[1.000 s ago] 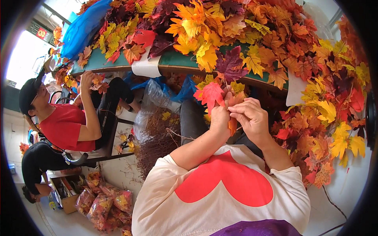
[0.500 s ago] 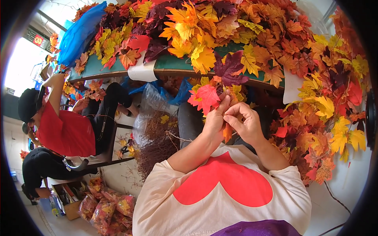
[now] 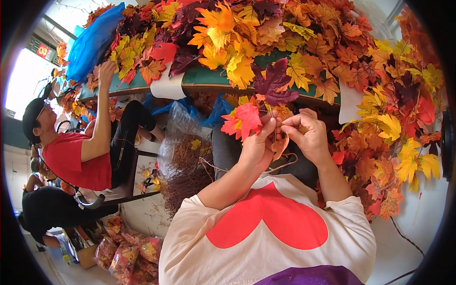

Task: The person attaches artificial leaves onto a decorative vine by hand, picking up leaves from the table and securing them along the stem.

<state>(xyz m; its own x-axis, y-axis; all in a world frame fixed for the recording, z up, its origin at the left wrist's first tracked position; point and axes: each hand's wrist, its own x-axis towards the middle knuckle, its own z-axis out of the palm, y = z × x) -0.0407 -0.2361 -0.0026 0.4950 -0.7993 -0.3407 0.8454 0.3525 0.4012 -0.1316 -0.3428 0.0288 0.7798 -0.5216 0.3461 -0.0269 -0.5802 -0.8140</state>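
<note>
In front of my lap, my left hand (image 3: 259, 145) is closed round the stems of a small spray of artificial maple leaves. A bright red leaf (image 3: 246, 118) and a dark purple leaf (image 3: 275, 85) stand out above its fingers. My right hand (image 3: 308, 135) is beside it, thumb and fingertips pinched together against the spray; what they pinch is too small to make out. Below the fingers, an orange leaf (image 3: 280, 146) hangs with its pale side showing. A thin brown twig (image 3: 284, 166) loops beneath my hands.
Heaped artificial leaves (image 3: 327, 42) cover the green table (image 3: 204, 76) ahead and spill down on the right. A bundle of brown twigs (image 3: 185, 175) in clear plastic stands left of my legs. A co-worker in a red shirt (image 3: 78, 161) sits at left, near bagged leaves (image 3: 126, 256).
My right hand has shifted slightly right and up, its fingers curled more. The orange leaf below has turned its pale side out. The co-worker has raised an arm to the leaf heap.
</note>
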